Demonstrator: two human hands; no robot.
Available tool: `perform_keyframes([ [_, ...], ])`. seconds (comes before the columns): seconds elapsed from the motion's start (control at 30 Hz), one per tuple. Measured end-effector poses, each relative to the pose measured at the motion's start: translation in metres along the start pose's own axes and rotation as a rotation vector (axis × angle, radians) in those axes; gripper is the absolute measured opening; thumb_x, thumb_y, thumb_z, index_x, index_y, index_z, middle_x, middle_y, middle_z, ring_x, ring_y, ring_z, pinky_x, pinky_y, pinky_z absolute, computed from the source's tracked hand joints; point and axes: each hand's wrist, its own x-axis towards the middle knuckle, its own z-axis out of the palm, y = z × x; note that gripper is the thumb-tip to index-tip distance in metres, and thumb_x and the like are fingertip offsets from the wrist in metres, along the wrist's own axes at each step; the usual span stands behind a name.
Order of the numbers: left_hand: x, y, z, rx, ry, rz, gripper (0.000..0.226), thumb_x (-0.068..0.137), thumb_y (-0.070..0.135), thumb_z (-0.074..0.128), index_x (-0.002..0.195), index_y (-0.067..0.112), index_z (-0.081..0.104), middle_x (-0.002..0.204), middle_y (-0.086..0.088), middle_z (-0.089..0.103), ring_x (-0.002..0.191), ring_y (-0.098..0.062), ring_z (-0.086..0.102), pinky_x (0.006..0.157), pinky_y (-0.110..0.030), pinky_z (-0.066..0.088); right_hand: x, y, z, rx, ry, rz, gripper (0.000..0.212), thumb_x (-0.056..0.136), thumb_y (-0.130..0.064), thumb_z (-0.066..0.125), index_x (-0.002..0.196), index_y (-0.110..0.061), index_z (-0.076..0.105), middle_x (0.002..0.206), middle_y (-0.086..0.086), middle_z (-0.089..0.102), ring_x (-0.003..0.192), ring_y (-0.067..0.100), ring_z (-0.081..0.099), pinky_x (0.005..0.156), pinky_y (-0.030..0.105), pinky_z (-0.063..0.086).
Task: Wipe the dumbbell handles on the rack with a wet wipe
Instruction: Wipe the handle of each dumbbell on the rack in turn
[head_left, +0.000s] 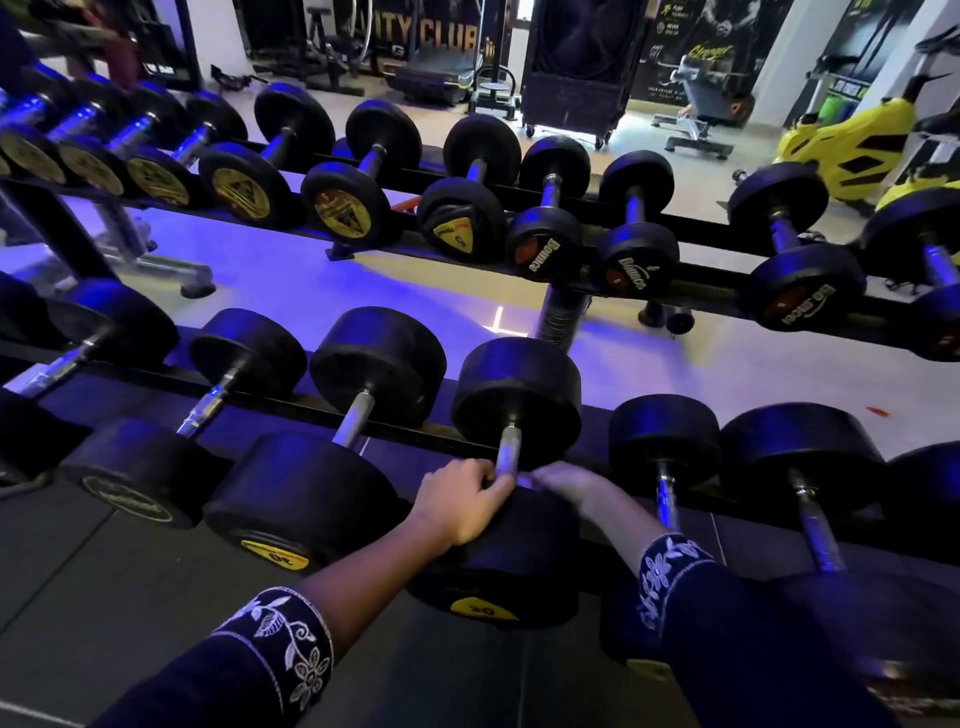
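You're on this dumbbell handle (508, 446): left hand (467, 501) rests loose-fingered at its base, right hand (567, 486) too blurred to tell. Next, stroke upward.

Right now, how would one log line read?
left hand: rests on 30 dumbbell, fingertips touching handle | right hand: blurred beside handle | wipe: unseen

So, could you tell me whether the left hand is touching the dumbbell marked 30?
Touching. The head view shows the left hand resting on the near head of the dumbbell, its thumb tip at the base of the handle.
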Motion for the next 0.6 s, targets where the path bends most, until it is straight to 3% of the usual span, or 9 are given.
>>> perform_keyframes([
  [0.07, 0.001, 0.000, 0.000, 0.002, -0.008, 0.001, 0.046, 0.085, 0.060, 0.033, 0.078, 0.022, 0.058, 0.093, -0.007, 0.070, 0.096, -0.032, 0.061, 0.080, -0.038, 0.041, -0.002, 0.007, -0.004, 0.014, -0.045, 0.033, 0.040, 0.089, 0.006, 0.046, 0.054, -0.011, 0.057, 0.037, 0.000, 0.053, 0.028, 0.007, 0.047, 0.034, 0.011, 0.035],
  [0.13, -0.001, 0.001, -0.001, 0.002, -0.016, 0.001, 0.042, 0.090, 0.057, 0.037, 0.078, 0.022, 0.058, 0.092, -0.007, 0.069, 0.096, -0.032, 0.061, 0.081, -0.038, 0.042, 0.010, 0.007, -0.007, 0.188, 0.030, 0.013, 0.042, 0.090, 0.010, 0.043, 0.055, -0.007, 0.059, 0.035, 0.001, 0.053, 0.027, 0.007, 0.048, 0.031, 0.012, 0.036],
  [0.23, -0.002, 0.001, -0.003, 0.007, -0.016, 0.004, 0.046, 0.087, 0.060, 0.034, 0.080, 0.023, 0.059, 0.093, -0.006, 0.069, 0.096, -0.031, 0.061, 0.082, -0.039, 0.042, 0.028, -0.004, -0.008, 0.373, 0.065, -0.041, 0.030, 0.091, 0.013, 0.036, 0.072, -0.003, 0.054, 0.043, 0.005, 0.059, 0.035, 0.011, 0.058, 0.038, 0.017, 0.047],
  [0.37, -0.002, 0.002, -0.003, -0.007, -0.017, 0.005, 0.048, 0.080, 0.064, 0.029, 0.075, 0.023, 0.055, 0.093, -0.008, 0.069, 0.096, -0.033, 0.061, 0.082, -0.039, 0.043, 0.017, 0.004, -0.011, 0.213, -0.101, 0.040, 0.032, 0.090, 0.012, 0.033, 0.082, -0.010, 0.055, 0.053, 0.000, 0.063, 0.045, 0.008, 0.060, 0.054, 0.021, 0.048],
  [0.43, -0.002, 0.002, -0.003, -0.006, -0.013, 0.005, 0.051, 0.077, 0.065, 0.025, 0.075, 0.023, 0.055, 0.093, -0.007, 0.069, 0.096, -0.033, 0.061, 0.082, -0.039, 0.042, 0.008, 0.013, -0.012, 0.038, -0.136, 0.094, 0.036, 0.091, 0.006, 0.034, 0.078, -0.017, 0.059, 0.050, -0.004, 0.059, 0.040, 0.005, 0.055, 0.044, 0.017, 0.043],
  [0.5, 0.000, 0.001, -0.002, -0.004, -0.015, 0.010, 0.051, 0.077, 0.064, 0.025, 0.076, 0.023, 0.056, 0.093, -0.007, 0.069, 0.096, -0.033, 0.061, 0.082, -0.039, 0.043, 0.011, 0.014, -0.012, 0.041, -0.094, 0.111, 0.038, 0.094, 0.002, 0.033, 0.071, -0.016, 0.057, 0.044, -0.003, 0.056, 0.034, 0.004, 0.050, 0.036, 0.011, 0.038],
  [0.6, 0.000, 0.000, 0.000, 0.004, -0.004, 0.020, 0.052, 0.076, 0.065, 0.023, 0.075, 0.024, 0.055, 0.094, -0.008, 0.070, 0.097, -0.033, 0.061, 0.084, -0.039, 0.043, 0.018, -0.001, -0.003, 0.087, -0.037, 0.036, 0.030, 0.095, 0.000, 0.036, 0.076, -0.013, 0.054, 0.052, 0.000, 0.062, 0.044, 0.008, 0.057, 0.042, 0.013, 0.044],
])
